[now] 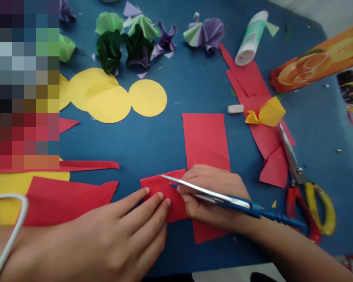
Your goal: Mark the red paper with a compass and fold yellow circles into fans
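Note:
My right hand (213, 192) is closed around a drawing compass (223, 196) with a silver leg and a blue body. Its tips point left over a small piece of red paper (176, 213). I cannot tell whether they touch it. With fingers stretched out, my left hand (120, 235) presses flat on the same piece. Under and behind my right hand lies a longer red strip (206, 137). More red paper (67, 199) lies left of my left hand, over yellow paper (6, 184).
Red-and-yellow-handled scissors (300, 176) lie right, beside red scraps (267, 137). An eraser (235, 109), a glue stick (251, 39) and an orange carton (317, 58) are farther back. Yellow circles (148, 98) and folded green and purple paper (108, 51) lie at the back left. A white cable (23, 211) crosses lower left.

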A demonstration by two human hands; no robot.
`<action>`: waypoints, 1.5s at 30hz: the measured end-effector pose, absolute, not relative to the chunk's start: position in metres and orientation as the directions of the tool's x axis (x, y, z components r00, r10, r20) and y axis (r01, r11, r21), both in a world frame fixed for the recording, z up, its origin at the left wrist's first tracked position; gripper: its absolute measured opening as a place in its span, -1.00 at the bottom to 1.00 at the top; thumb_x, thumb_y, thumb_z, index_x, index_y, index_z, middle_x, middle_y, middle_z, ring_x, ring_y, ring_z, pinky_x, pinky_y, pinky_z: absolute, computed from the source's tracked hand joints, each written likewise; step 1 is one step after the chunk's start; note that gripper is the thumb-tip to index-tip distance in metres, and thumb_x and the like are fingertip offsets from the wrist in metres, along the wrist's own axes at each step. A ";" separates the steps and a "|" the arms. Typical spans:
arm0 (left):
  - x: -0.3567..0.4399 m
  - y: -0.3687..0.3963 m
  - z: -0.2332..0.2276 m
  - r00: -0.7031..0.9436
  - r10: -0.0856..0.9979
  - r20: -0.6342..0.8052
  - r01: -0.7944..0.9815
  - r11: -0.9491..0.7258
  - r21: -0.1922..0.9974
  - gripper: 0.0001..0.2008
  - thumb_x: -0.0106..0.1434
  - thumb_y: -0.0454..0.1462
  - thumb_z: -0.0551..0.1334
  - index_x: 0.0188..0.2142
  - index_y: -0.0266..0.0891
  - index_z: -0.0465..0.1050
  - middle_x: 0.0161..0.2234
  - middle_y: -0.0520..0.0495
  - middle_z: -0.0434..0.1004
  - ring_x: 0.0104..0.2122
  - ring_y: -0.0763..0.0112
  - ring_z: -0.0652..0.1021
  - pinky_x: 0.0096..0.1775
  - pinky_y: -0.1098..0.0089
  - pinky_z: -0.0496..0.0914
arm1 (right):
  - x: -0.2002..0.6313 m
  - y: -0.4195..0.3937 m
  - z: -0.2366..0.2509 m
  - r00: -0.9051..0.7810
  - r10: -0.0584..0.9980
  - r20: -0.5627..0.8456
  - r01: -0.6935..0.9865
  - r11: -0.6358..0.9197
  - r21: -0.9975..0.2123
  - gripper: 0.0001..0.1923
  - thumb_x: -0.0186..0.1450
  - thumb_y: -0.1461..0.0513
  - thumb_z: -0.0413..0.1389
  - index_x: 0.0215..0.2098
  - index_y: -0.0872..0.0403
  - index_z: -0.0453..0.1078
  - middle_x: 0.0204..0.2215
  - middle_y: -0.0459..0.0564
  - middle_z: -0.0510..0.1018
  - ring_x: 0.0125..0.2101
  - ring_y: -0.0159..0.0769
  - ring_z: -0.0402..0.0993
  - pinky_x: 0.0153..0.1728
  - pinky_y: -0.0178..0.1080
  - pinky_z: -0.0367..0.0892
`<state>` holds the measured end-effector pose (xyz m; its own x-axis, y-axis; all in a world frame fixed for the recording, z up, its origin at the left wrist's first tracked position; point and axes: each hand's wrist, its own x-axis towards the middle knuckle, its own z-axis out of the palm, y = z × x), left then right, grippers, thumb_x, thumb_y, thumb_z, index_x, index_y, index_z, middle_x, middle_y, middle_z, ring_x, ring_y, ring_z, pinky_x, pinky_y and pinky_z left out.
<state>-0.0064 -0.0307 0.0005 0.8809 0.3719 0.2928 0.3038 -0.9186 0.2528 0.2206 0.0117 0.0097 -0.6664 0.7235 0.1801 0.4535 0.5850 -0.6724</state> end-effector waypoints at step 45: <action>-0.003 -0.028 0.002 0.863 0.372 0.341 0.302 -0.922 0.242 -0.70 0.34 -0.36 -0.04 -0.08 -0.38 0.41 -0.06 -0.17 0.52 -0.04 0.17 0.49 0.04 0.20 0.28 | 0.221 0.013 0.008 -0.642 0.746 0.178 0.469 0.565 -0.679 -0.87 0.17 0.42 0.03 -0.40 0.09 0.32 -0.51 -0.09 0.51 -0.48 -0.42 0.43 -0.42 -0.37 0.40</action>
<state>-0.0032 -0.0279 0.0025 0.8634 0.3718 0.3409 0.3016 -0.9222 0.2419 0.2213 0.0131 0.0083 -0.6422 0.7456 0.1778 0.4685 0.5654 -0.6788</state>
